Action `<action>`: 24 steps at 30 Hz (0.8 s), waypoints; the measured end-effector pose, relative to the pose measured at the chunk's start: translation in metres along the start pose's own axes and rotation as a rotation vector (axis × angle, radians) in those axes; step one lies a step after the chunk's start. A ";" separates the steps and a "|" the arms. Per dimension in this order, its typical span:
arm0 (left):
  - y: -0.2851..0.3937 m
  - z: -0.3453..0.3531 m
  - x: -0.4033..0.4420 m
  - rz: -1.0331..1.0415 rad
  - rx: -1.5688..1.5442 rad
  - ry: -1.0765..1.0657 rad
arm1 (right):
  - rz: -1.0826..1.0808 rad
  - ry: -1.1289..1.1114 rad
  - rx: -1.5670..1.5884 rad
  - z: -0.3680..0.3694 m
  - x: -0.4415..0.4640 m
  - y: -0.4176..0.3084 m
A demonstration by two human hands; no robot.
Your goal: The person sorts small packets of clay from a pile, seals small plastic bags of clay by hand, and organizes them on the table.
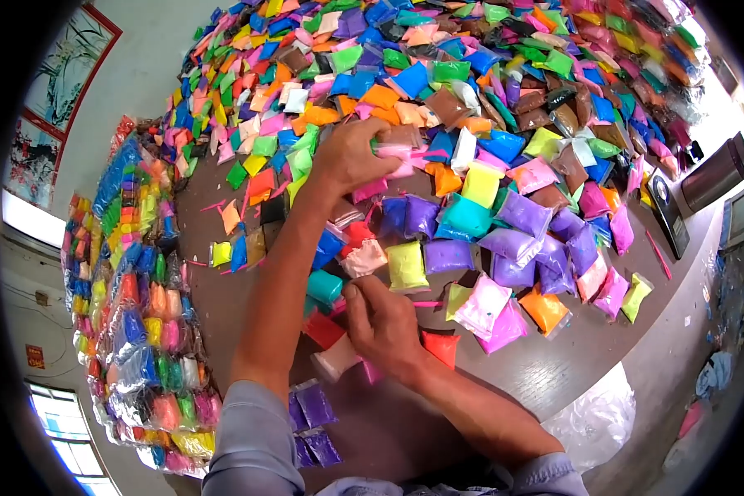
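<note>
My left hand (354, 157) reaches into the big pile of small coloured clay packets (372, 95). Its fingers curl over a light pink packet (398, 159). Closer to me, my right hand (384, 324) is closed, thumb against the bent fingers. Beside its thumb side are a teal packet (324, 287), a red packet (323, 329) and a slightly blurred beige packet (336, 357); they appear gripped in it, though the fingers hide the hold. A yellow packet (407, 266) and a pale pink packet (364, 259) lie just beyond the right hand.
Purple packets (314, 422) lie on the brown table (438, 413) near my left sleeve. Large clear bags of coloured packets (140, 331) are stacked at the left. A clear plastic bag (595, 417) hangs at the front right edge. A dark cylindrical flask (717, 174) stands at the right.
</note>
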State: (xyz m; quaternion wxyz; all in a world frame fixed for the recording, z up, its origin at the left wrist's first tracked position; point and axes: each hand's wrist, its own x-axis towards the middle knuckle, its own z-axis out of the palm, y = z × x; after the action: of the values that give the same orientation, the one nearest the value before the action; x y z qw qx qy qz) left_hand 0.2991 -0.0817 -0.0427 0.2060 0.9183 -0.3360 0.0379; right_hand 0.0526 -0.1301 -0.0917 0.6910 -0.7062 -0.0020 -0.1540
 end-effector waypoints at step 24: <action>-0.055 -0.051 -0.067 -0.504 -0.858 0.274 | -0.003 -0.014 -0.017 -0.001 0.000 -0.002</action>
State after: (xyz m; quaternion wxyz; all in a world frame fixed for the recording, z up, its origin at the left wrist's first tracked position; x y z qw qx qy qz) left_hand 0.2853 0.0168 -0.0299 0.6090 0.7902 -0.0597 -0.0340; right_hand 0.0521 -0.1312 -0.0897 0.6847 -0.7132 -0.0066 -0.1502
